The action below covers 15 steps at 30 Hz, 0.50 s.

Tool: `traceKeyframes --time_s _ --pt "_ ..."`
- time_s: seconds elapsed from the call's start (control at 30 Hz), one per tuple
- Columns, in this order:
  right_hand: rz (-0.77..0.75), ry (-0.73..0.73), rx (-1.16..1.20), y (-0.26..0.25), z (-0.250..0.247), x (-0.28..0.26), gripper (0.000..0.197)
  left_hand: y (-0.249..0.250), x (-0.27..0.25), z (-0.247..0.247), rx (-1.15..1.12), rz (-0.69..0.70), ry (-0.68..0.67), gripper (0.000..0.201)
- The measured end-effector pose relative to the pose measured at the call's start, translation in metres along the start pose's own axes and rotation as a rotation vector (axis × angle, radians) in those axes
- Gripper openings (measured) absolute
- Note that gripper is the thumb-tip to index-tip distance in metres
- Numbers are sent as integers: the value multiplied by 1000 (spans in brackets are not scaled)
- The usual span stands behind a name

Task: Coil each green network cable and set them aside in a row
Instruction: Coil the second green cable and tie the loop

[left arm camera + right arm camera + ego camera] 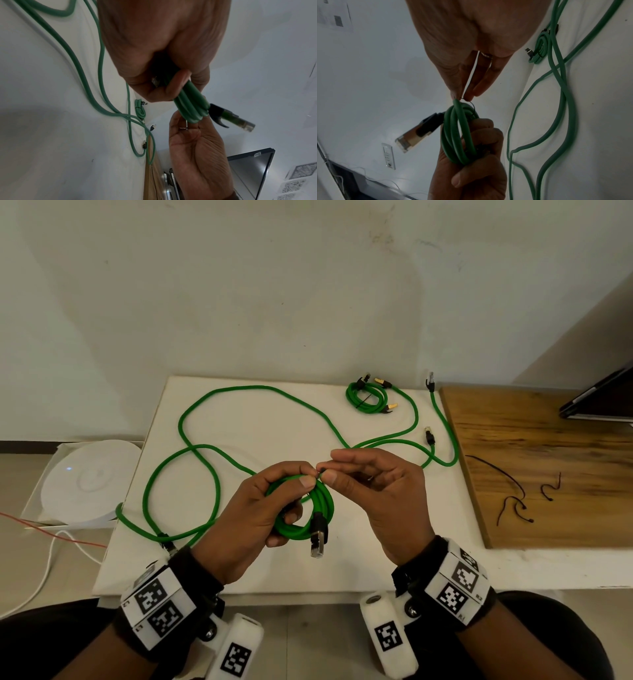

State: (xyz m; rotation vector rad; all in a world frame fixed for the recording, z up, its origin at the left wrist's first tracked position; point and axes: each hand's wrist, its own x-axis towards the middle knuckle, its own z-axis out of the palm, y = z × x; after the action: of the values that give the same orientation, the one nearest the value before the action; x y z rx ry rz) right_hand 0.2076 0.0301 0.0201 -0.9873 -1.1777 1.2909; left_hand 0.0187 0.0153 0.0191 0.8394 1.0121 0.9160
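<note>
My left hand [260,508] grips coiled green round-jacket network cable [305,513] above white board [260,573], metal plug [318,542] dangling. My right hand [376,494] pinches thin black wire tie [471,106] at coil's top. Second tied green coil [366,398] at board's far edge.

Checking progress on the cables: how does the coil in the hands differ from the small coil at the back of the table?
The held coil is gripped by the left hand while the right hand pinches a thin tie at it; the far coil lies on the white table, already tied. Both are green.

Matt green cable [301,529] (shiny metal plug [317,546])
</note>
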Motion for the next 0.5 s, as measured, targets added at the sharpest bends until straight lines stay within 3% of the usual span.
traceKeyframes --time_s 0.5 --pt "37 23 25 0 -2 0 26 0 1 0 -11 -3 5 20"
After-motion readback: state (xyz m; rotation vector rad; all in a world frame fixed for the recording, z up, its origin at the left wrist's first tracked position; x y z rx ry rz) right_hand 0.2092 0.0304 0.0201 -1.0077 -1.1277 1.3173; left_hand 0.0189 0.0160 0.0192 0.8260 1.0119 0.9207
